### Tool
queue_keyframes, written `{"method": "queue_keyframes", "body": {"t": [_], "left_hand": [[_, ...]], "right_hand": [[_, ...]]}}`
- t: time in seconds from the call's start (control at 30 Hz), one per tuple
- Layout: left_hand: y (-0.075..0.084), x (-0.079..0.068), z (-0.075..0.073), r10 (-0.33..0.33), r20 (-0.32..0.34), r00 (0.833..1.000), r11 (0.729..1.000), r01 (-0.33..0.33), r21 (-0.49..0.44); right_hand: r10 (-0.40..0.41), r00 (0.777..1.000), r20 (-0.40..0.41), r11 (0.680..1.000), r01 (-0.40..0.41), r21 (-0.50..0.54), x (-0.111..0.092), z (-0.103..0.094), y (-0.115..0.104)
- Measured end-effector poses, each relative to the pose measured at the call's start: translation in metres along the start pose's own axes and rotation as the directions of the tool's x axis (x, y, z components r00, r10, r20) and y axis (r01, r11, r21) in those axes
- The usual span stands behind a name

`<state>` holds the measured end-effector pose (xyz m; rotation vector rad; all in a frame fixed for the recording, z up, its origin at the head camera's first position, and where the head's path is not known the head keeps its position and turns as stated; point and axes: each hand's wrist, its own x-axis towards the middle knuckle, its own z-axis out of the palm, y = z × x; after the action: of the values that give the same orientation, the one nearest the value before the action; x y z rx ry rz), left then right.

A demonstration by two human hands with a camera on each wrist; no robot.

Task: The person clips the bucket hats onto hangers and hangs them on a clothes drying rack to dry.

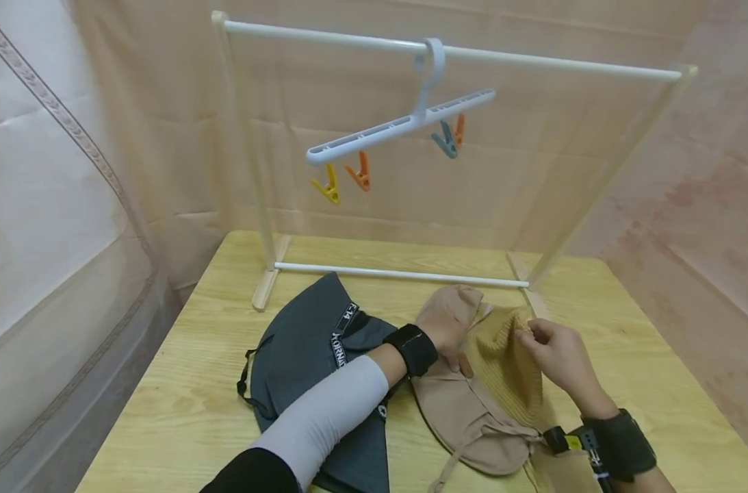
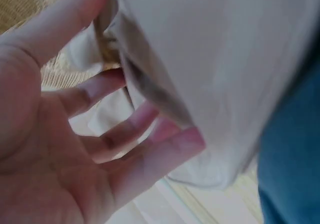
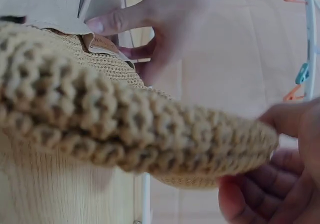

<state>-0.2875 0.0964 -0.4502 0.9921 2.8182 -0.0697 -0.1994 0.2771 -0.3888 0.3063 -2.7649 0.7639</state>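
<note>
One hat (image 1: 503, 370) is by the rack (image 1: 404, 274), its knit edge (image 3: 240, 140) between pinching fingers of the right hand (image 1: 557, 352), its cloth (image 1: 454, 418) pinched by the left hand (image 1: 444, 334).

- On the table (image 1: 183, 411), at the back: the rack (image 1: 401, 274), before the curtain (image 1: 380, 219).
- On the rack's top bar, near mid-length: the hanger (image 1: 401, 126).
- Under it: two clips (image 1: 328, 185) left of the hook (image 1: 438, 61), two right.
- Before the rack, at left: the corded hat (image 1: 306, 342), partly under the left forearm (image 1: 324, 411).
- Right of that: the sun hat (image 1: 503, 363), left hand (image 1: 447, 335) on it, right hand (image 1: 558, 356) at its right edge.
</note>
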Motion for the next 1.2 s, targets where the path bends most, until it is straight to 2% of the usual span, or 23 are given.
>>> {"method": "queue_keyframes", "body": {"t": [0.07,0.13,0.17,0.27,0.4,0.43,0.47,0.57,0.7,0.8,1.0,1.2], "left_hand": [[-0.004,-0.005,-0.004,0.009,0.046,0.999,0.996,-0.004,-0.094],[-0.007,-0.011,-0.004,0.038,0.134,0.990,0.976,-0.008,-0.217],[-0.007,-0.015,-0.008,0.047,0.146,0.988,0.961,-0.005,-0.275],[-0.007,-0.016,-0.005,0.049,0.052,0.997,0.926,-0.025,-0.376],[-0.006,-0.019,-0.007,0.047,-0.057,0.997,0.881,-0.068,-0.469],[-0.005,-0.022,-0.010,0.042,-0.037,0.998,0.857,-0.056,-0.512],[-0.004,-0.023,-0.010,0.041,-0.041,0.998,0.848,-0.057,-0.527],[-0.001,-0.025,-0.013,0.065,-0.065,0.996,0.845,-0.089,-0.528],[0.006,-0.025,-0.016,0.100,-0.122,0.988,0.886,-0.144,-0.441],[0.009,-0.024,-0.019,0.101,-0.154,0.983,0.912,-0.154,-0.381],[0.009,-0.023,-0.025,0.129,-0.193,0.973,0.908,-0.195,-0.372],[0.011,-0.021,-0.021,0.115,-0.235,0.965,0.904,-0.200,-0.377]], "right_hand": [[0.049,0.999,-0.017,0.999,-0.049,-0.007,-0.001,-0.002,0.002],[0.098,0.995,-0.029,0.995,-0.099,-0.017,-0.004,-0.004,0.004],[0.114,0.993,-0.038,0.993,-0.114,-0.014,-0.006,-0.004,0.006],[0.144,0.989,-0.043,0.989,-0.145,-0.014,-0.012,-0.005,0.009],[0.165,0.985,-0.048,0.986,-0.166,-0.019,-0.017,-0.006,0.011],[0.168,0.984,-0.051,0.985,-0.170,-0.021,-0.017,-0.006,0.011],[0.172,0.984,-0.055,0.985,-0.173,-0.023,-0.017,-0.005,0.011],[0.172,0.983,-0.067,0.985,-0.174,-0.023,-0.015,-0.005,0.011],[0.155,0.983,-0.102,0.988,-0.156,-0.007,-0.012,-0.002,0.009],[0.136,0.983,-0.126,0.991,-0.136,0.010,-0.009,-0.001,0.006],[0.097,0.983,-0.156,0.995,-0.092,0.044,-0.006,0.001,0.001],[0.063,0.983,-0.172,0.996,-0.050,0.078,-0.005,0.003,-0.002]]}}
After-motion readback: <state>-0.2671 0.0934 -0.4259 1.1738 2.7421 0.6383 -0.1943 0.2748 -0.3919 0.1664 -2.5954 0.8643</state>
